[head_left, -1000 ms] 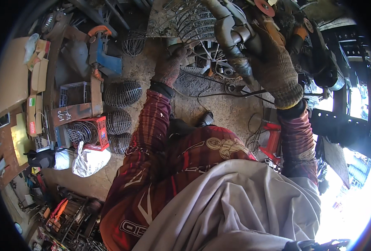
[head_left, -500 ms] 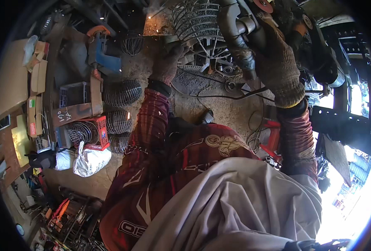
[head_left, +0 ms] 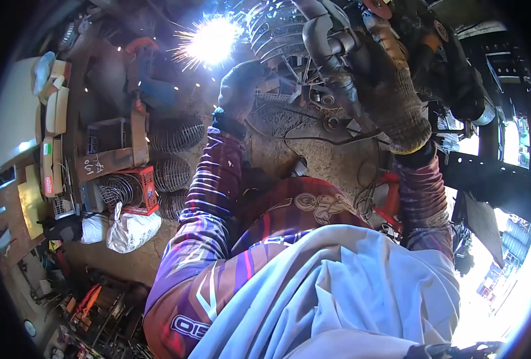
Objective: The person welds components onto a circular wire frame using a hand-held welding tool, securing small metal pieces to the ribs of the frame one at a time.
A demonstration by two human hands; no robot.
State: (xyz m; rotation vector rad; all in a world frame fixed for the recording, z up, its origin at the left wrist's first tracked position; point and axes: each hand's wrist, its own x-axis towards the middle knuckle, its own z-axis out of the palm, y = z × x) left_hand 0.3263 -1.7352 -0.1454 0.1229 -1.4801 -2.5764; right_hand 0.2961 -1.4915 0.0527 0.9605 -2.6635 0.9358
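With bright sparks point(head_left: 210, 40) flashing at the top of the picture, the gloved left hand point(head_left: 241, 90) should press the round wire guard point(head_left: 280, 33) steady while the right hand point(head_left: 391, 96), wrapped tight around the grey welding handle point(head_left: 328, 51), stays still.

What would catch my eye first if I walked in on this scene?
The blinding white welding flash at the top, throwing sparks. Just right of it the gloved left hand rests by a round wire guard, while the gloved right hand grips a grey welding torch.
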